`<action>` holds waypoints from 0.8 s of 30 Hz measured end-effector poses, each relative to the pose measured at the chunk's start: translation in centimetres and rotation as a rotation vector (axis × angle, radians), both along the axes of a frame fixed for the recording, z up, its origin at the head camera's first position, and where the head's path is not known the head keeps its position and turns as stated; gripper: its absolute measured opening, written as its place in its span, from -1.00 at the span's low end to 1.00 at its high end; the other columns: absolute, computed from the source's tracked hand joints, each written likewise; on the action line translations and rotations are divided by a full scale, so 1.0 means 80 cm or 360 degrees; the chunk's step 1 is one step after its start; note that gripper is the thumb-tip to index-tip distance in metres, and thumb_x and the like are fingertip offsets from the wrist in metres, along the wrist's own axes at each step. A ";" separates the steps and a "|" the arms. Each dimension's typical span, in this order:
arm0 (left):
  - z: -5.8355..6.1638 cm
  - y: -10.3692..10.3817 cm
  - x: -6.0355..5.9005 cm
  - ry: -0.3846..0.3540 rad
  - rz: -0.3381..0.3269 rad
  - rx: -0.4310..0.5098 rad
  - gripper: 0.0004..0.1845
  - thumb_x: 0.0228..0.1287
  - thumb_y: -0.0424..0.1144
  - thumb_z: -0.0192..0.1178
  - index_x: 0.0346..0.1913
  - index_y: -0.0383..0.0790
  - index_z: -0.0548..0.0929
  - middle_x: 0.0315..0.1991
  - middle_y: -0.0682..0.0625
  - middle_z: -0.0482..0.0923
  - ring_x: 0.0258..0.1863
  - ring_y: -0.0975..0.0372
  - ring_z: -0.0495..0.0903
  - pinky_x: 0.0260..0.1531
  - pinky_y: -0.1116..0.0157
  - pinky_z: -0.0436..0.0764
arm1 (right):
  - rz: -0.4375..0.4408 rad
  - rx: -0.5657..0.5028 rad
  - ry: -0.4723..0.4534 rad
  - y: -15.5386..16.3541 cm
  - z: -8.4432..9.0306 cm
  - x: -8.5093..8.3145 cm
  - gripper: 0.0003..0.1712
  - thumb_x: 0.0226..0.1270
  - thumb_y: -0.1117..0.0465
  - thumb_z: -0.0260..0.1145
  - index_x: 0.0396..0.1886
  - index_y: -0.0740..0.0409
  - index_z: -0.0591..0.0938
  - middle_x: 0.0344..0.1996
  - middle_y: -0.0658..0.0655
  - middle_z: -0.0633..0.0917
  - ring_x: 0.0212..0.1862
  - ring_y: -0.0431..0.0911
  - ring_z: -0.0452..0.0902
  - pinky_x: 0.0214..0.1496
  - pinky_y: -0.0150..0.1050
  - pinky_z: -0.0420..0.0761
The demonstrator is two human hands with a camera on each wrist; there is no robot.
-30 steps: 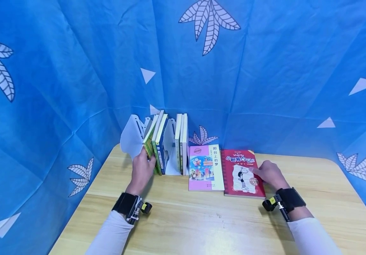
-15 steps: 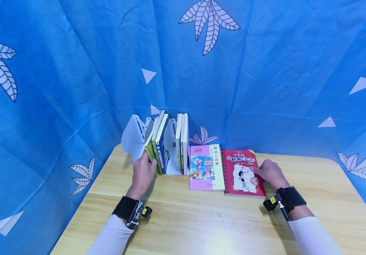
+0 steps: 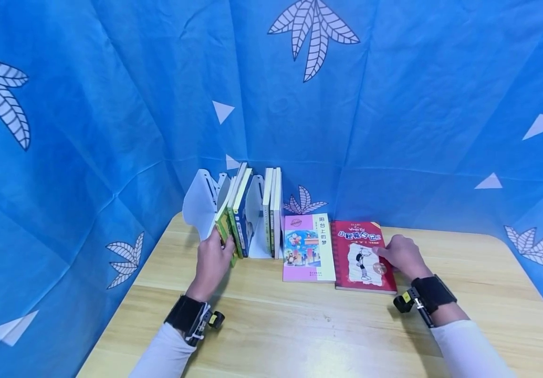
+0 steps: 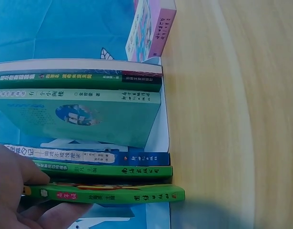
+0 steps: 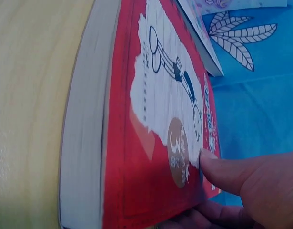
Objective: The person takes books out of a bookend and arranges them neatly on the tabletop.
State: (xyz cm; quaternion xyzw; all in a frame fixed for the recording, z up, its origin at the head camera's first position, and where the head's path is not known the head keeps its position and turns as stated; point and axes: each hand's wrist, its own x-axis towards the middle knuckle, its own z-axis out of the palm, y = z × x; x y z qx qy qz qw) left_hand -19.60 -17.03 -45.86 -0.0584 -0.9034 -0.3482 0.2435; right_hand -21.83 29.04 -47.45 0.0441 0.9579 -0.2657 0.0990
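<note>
In the head view my left hand (image 3: 212, 261) is at the left end of the book row, gripping a thin green book (image 3: 225, 224) by its spine. The left wrist view has the thumb on one side of that green book (image 4: 113, 193) and fingers on the other; its lower end juts past its neighbours. My right hand (image 3: 406, 257) holds the right edge of a red paperback (image 3: 361, 281) lying on the table. Its thumb (image 5: 222, 171) is on the cover, with the other fingers at the edge and partly hidden below. A pink-and-cream book (image 3: 306, 275) lies left of the red one.
A white metal book stand (image 3: 199, 202) with upright dividers holds several books, among them a blue-spined one (image 3: 241, 226) and a pale group (image 3: 272, 215). Blue patterned cloth (image 3: 394, 105) rises behind the wooden table (image 3: 281, 331).
My left hand has drawn the green book slightly forward, out from the row toward me. The right hand keeps its hold on the red paperback, which stays in place.
</note>
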 end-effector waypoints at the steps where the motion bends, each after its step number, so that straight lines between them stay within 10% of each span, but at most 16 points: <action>1: 0.000 0.000 0.001 0.0002 -0.0002 -0.0004 -0.67 0.43 -0.39 0.24 0.15 -0.49 0.55 -0.12 -0.44 0.76 -0.29 -0.13 0.83 -0.47 0.12 0.84 | 0.0003 0.0007 0.0008 -0.001 0.001 0.000 -0.57 0.46 0.03 0.37 -0.43 0.34 0.68 -0.72 0.02 0.47 -0.60 -0.11 0.42 -0.53 -0.35 0.33; 24: -0.002 -0.002 0.017 0.0131 -0.0018 -0.0117 -0.72 0.37 -0.40 0.31 0.04 -0.50 0.60 -0.22 -0.42 0.77 -0.38 -0.07 0.82 -0.53 0.12 0.81 | 0.0038 0.0074 0.0290 -0.024 0.010 0.011 -0.57 0.35 0.11 0.47 -0.14 0.47 0.65 -0.37 0.27 0.66 -0.37 0.01 0.49 -0.40 -0.31 0.40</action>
